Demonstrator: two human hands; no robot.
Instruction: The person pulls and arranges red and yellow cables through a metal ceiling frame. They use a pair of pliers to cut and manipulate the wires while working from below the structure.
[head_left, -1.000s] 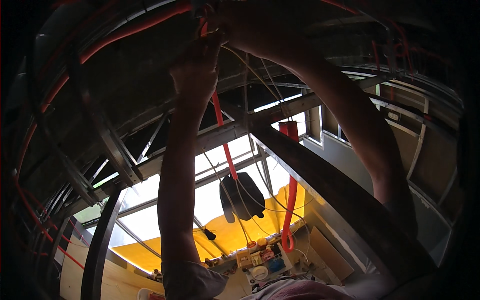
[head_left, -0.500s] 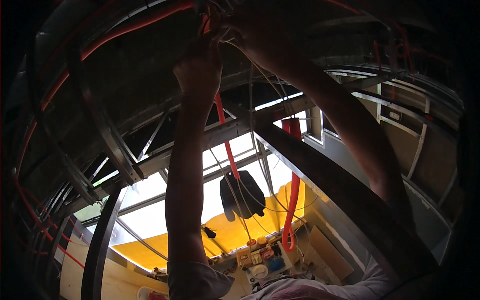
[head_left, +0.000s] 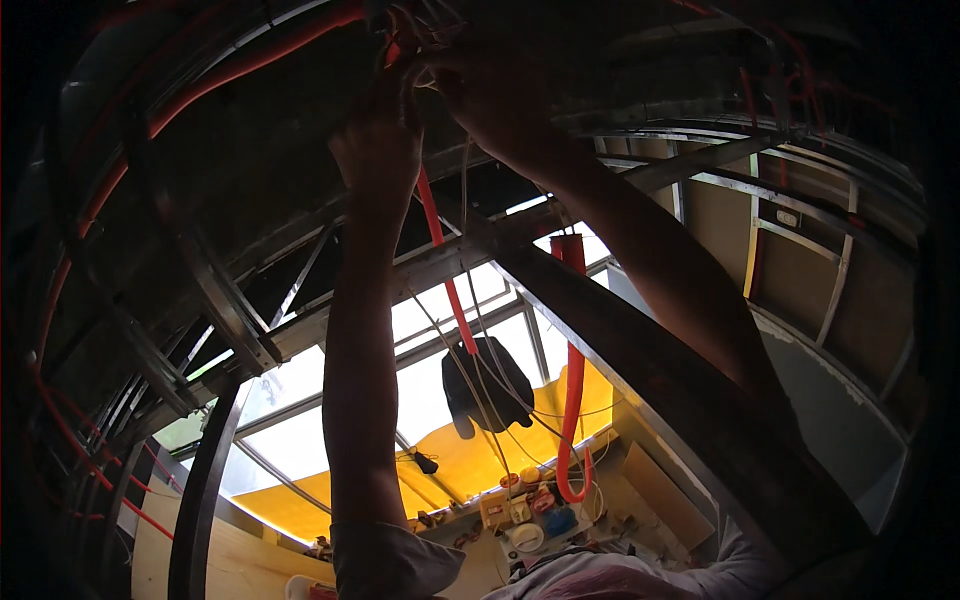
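Note:
Both my hands are raised into the shadowed ceiling at the top of the head view. My left hand (head_left: 378, 130) is closed, its fingertips gripping near a short red conduit end (head_left: 394, 45) with thin wires (head_left: 435, 25) coming out of it. Just to its right, my right hand (head_left: 475, 95) has curled fingers among those wires; what exactly it holds is too dark to make out. A red conduit (head_left: 430, 205) runs down behind my left hand, and loose pale cables (head_left: 464, 190) hang below.
Metal beams (head_left: 620, 360) and frames (head_left: 215, 300) surround my arms. A red corrugated hose (head_left: 572, 400) hangs right of centre. Below are a dark jacket (head_left: 485, 390), a bright window with yellow sheeting (head_left: 292, 505), a cluttered surface (head_left: 535, 510) and wooden boards (head_left: 150, 555).
Both hands have shifted slightly in the view; my right hand and forearm now sit lower and further left, and the surrounding frames appear a little shifted.

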